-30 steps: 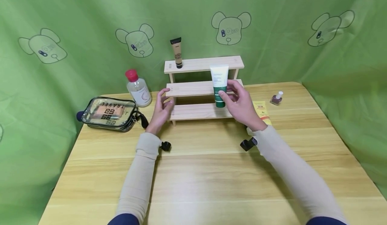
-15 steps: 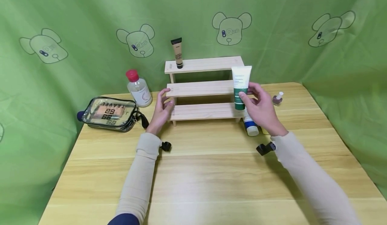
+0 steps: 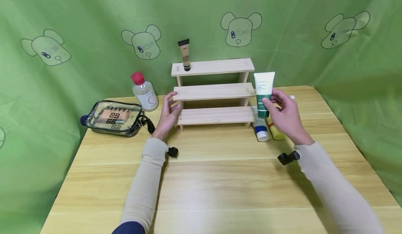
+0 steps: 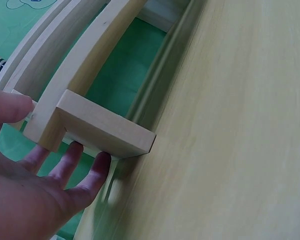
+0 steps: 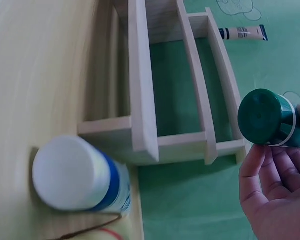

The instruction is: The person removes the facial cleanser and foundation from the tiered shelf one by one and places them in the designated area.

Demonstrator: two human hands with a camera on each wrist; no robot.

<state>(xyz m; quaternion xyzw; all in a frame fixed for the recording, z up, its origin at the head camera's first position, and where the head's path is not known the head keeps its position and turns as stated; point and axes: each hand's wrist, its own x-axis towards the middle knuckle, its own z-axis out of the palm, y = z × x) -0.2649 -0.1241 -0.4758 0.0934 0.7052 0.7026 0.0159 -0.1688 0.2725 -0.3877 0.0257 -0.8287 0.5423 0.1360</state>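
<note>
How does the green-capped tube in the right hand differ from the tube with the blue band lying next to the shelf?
The green-capped tube is held upright, cap down, in the right hand, above the table; the blue-banded tube lies flat on the table at the wooden shelf's right end. The first has a dark green cap and lower part; the second has a white cap with a blue band. Both have white bodies.

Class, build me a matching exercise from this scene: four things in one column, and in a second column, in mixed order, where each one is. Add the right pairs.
Things:
1. green-and-white tube
2. beige tube
3. red-capped bottle
4. blue-and-white tube

Places:
A. lying on the table at the rack's right end
B. standing on the top shelf of the wooden rack
C. held upright in the right hand
D. standing on the table left of the rack

Pairs: 1-C, 2-B, 3-D, 4-A
</note>
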